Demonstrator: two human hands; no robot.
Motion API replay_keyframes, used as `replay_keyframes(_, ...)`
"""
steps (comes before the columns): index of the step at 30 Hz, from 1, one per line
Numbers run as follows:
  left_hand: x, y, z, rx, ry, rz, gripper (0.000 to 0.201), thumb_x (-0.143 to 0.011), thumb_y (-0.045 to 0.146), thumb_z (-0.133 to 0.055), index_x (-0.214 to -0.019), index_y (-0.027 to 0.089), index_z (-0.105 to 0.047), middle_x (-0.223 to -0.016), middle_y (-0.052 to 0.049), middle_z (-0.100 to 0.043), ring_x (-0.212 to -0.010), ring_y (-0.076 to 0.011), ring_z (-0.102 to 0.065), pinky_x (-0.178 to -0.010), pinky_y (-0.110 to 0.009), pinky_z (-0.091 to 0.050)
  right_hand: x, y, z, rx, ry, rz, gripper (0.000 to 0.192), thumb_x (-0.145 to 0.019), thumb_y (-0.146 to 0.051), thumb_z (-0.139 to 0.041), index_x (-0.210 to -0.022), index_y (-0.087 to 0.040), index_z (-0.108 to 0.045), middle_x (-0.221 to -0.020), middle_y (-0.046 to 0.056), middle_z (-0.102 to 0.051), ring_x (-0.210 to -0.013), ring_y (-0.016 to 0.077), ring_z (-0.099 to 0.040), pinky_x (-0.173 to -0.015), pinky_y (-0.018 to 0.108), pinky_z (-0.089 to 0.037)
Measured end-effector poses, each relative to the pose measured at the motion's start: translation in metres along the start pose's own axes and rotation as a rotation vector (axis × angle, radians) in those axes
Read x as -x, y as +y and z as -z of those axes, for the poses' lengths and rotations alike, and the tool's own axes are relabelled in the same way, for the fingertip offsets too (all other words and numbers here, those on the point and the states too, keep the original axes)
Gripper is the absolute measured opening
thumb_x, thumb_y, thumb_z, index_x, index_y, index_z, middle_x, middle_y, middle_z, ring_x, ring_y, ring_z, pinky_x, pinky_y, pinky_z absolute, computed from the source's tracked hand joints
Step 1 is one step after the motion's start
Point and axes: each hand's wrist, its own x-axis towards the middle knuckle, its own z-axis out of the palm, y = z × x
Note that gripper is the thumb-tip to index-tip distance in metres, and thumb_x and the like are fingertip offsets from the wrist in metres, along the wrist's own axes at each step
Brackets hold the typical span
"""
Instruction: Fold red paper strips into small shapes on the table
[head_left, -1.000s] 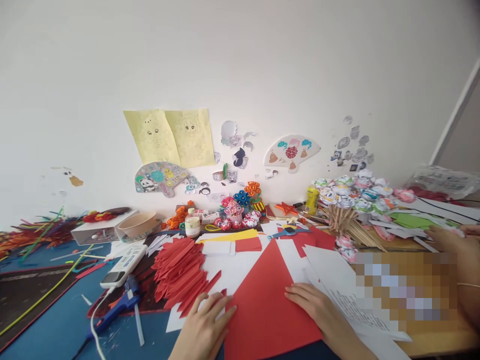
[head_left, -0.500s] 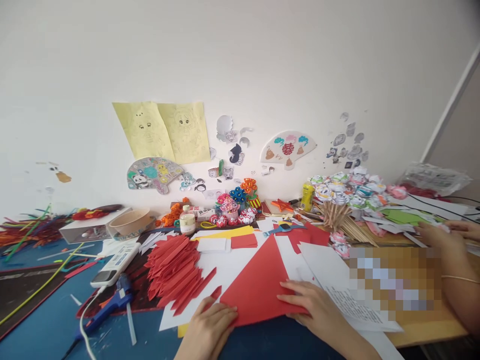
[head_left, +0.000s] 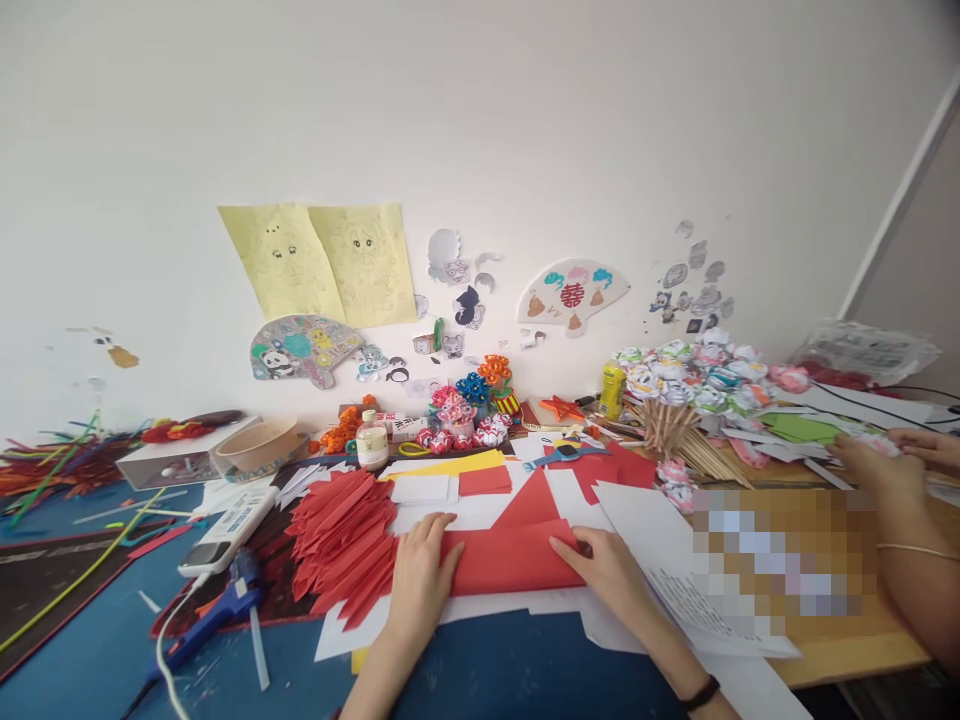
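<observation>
A sheet of red paper [head_left: 516, 568] lies in front of me with its near part folded up into a wide band. Behind the band, a pointed red corner sticks out toward the wall. At the left end of the band my left hand [head_left: 418, 572] is closed on the paper, thumb on top. The right end is gripped by my right hand [head_left: 609, 572], its thumb and fingers around the corner. Close to my left hand is a pile of folded red paper strips [head_left: 341, 545]. White sheets [head_left: 495, 606] lie beneath the red paper.
A blue glue gun [head_left: 225, 605] and a white power strip [head_left: 229, 528] with a cable lie on the left. A small bottle [head_left: 371, 440] stands behind the strips. Paper flowers on sticks [head_left: 675, 375] are at back right. Another person's hand [head_left: 881, 475] works at far right.
The near part of the red paper has been folded up and away from me. Both hands have moved with it, the left one farther from me and up onto the paper's end.
</observation>
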Motion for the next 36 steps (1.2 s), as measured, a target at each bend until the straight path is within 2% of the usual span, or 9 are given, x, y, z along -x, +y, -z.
replay_keyframes(2, 0.012, 0.010, -0.004, -0.206, 0.135, -0.152, 0.038, -0.089, 0.014, -0.043, -0.125, 0.019, -0.054, -0.127, -0.010, -0.058, -0.115, -0.0285, -0.053, -0.096, -0.045, -0.038, -0.003, -0.001, -0.003, 0.010, 0.009, -0.005, 0.043, -0.084, -0.045, -0.051, -0.053, -0.019, -0.040, -0.047, -0.005, -0.039, -0.046, 0.0113, -0.036, -0.046, 0.024, -0.022)
replay_keyframes(4, 0.026, 0.024, -0.007, -0.277, 0.154, -0.424, 0.041, -0.091, 0.012, -0.039, -0.129, 0.021, -0.051, -0.128, -0.006, -0.059, -0.119, -0.0243, -0.050, -0.102, -0.042, -0.033, -0.004, -0.001, -0.006, 0.031, 0.020, 0.003, 0.042, -0.084, -0.045, -0.052, -0.053, -0.019, -0.039, -0.047, -0.005, -0.040, -0.047, 0.0115, -0.037, -0.046, 0.024, -0.022)
replay_keyframes(6, 0.036, 0.038, -0.010, -0.331, 0.071, -0.547, 0.042, -0.092, 0.015, -0.039, -0.133, 0.020, -0.047, -0.133, -0.005, -0.054, -0.123, -0.0227, -0.047, -0.103, -0.039, -0.034, -0.004, 0.000, -0.009, 0.054, 0.033, 0.012, 0.042, -0.084, -0.045, -0.052, -0.053, -0.019, -0.040, -0.047, -0.004, -0.042, -0.047, 0.0121, -0.039, -0.046, 0.025, -0.023)
replay_keyframes(11, 0.036, 0.052, -0.011, -0.249, -0.160, -0.451, 0.049, -0.094, 0.034, -0.041, -0.142, 0.025, -0.032, -0.142, -0.001, -0.044, -0.126, -0.0234, -0.045, -0.099, -0.041, -0.041, -0.003, 0.002, -0.012, 0.121, 0.091, 0.024, 0.033, -0.086, -0.042, -0.050, -0.063, -0.019, -0.054, -0.055, 0.000, -0.055, -0.052, 0.0175, -0.052, -0.049, 0.027, -0.038)
replay_keyframes(13, 0.033, 0.049, -0.010, -0.201, -0.230, -0.436, 0.054, -0.094, 0.034, -0.043, -0.144, 0.026, -0.026, -0.145, 0.000, -0.038, -0.129, -0.0234, -0.041, -0.100, -0.041, -0.041, 0.002, -0.001, -0.011, 0.145, 0.194, 0.082, 0.025, -0.089, -0.037, -0.046, -0.089, -0.018, -0.062, -0.075, 0.007, -0.065, -0.070, 0.0234, -0.061, -0.060, 0.033, -0.048)
replay_keyframes(17, 0.033, 0.043, -0.013, -0.142, -0.294, -0.404, 0.059, -0.093, 0.033, -0.045, -0.146, 0.028, -0.019, -0.148, 0.000, -0.033, -0.131, -0.0244, -0.038, -0.102, -0.042, -0.041, 0.023, -0.012, -0.014, 0.199, 0.293, 0.350, 0.041, -0.093, -0.024, -0.035, -0.133, -0.019, -0.044, -0.125, 0.011, -0.057, -0.114, 0.0264, -0.053, -0.092, 0.041, -0.047)
replay_keyframes(20, 0.035, 0.042, -0.017, -0.133, -0.297, -0.401, 0.059, -0.093, 0.034, -0.044, -0.146, 0.027, -0.018, -0.148, -0.001, -0.034, -0.131, -0.0243, -0.038, -0.102, -0.042, -0.041, 0.042, -0.019, -0.023, 0.225, 0.129, 0.526, 0.043, -0.092, -0.021, -0.039, -0.135, -0.021, -0.045, -0.132, 0.006, -0.054, -0.120, 0.0243, -0.051, -0.098, 0.040, -0.047)
replay_keyframes(25, 0.037, 0.041, -0.018, -0.172, -0.221, -0.433, 0.056, -0.093, 0.031, -0.043, -0.145, 0.025, -0.022, -0.148, -0.002, -0.033, -0.132, -0.0244, -0.037, -0.103, -0.042, -0.040, 0.054, -0.021, -0.033, 0.201, -0.008, 0.482, 0.043, -0.094, -0.020, -0.037, -0.136, -0.018, -0.044, -0.137, 0.006, -0.049, -0.123, 0.0236, -0.048, -0.099, 0.041, -0.048)
replay_keyframes(36, 0.041, 0.034, -0.018, -0.167, -0.175, -0.505, 0.055, -0.093, 0.029, -0.044, -0.144, 0.025, -0.025, -0.144, 0.000, -0.040, -0.129, -0.0210, -0.041, -0.102, -0.036, -0.042, 0.056, -0.021, -0.028, 0.200, -0.021, 0.571, 0.049, -0.092, -0.018, -0.040, -0.140, -0.024, -0.037, -0.143, 0.002, -0.038, -0.129, 0.0252, -0.040, -0.103, 0.039, -0.045)
